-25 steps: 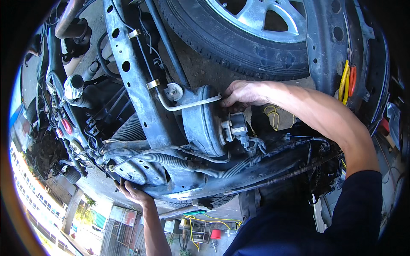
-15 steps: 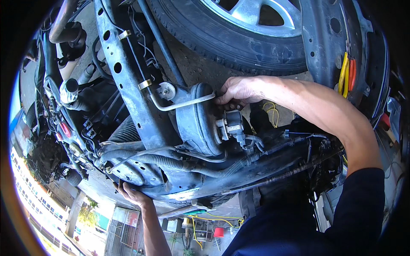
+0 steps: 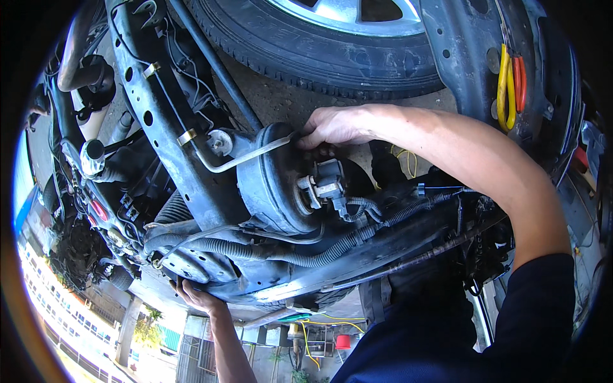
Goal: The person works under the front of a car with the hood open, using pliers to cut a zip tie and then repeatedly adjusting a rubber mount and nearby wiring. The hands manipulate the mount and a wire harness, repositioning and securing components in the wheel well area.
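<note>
My right hand is closed at the top of a rounded black canister, beside the end of a bent metal pipe; its fingertips are partly hidden. A connector fitting with a corrugated hose sits on the canister's right side, below that hand. At lower left, my left hand has its fingers curled round the lower edge of the dark vehicle frame, near a corrugated conduit.
A tyre with a silver wheel lies behind the frame. Yellow and red-handled tools hang on a metal panel at upper right. A long perforated rail runs diagonally at left. A red bucket is below, among yellow cords.
The view has shifted, so the rail, canister, wheel and my right hand appear further left and higher. Both hands keep about the same places on the vehicle parts.
</note>
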Motion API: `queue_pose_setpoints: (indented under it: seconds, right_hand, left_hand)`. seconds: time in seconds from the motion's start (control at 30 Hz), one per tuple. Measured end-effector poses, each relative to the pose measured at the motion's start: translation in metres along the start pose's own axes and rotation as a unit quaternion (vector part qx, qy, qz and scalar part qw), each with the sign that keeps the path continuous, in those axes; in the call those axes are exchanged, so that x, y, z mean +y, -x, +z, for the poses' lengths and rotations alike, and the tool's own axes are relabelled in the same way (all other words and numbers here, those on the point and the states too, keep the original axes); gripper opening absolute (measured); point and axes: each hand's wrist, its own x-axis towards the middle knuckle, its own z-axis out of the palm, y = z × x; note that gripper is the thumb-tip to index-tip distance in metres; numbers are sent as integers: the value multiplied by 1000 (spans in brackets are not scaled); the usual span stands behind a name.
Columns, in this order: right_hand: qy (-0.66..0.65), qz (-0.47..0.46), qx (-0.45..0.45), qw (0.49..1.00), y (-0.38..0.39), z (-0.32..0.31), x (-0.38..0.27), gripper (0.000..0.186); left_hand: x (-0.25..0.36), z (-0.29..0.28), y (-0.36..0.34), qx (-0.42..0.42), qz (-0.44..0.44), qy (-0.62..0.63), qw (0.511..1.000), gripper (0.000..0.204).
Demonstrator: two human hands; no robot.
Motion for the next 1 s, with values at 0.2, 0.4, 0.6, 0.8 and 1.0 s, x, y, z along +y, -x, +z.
queue_pose_setpoints:
  seconds: [0.2, 0.4, 0.6, 0.8, 1.0]
  right_hand:
    - [-5, -10, 7, 1000, 4, -1, -3, 23]
    - [5, -26, 18, 999, 6, 1, -5, 21]
    - [6, -49, 33, 998, 3, 3, 0, 24]
    - [29, -55, 43, 997, 5, 6, 5, 30]
    - [100, -51, 83, 990, 9, 10, -1, 35]
  left_hand:
    - [5, 5, 3, 23, -34, 60, 997, 58]
    - [-14, -5, -7, 2, 38, -24, 999, 64]
    - [-19, -11, -9, 6, 57, -87, 995, 64]
    - [-9, -7, -4, -13, -25, 45, 999, 60]
    - [-13, -10, -7, -19, 33, -12, 999, 60]
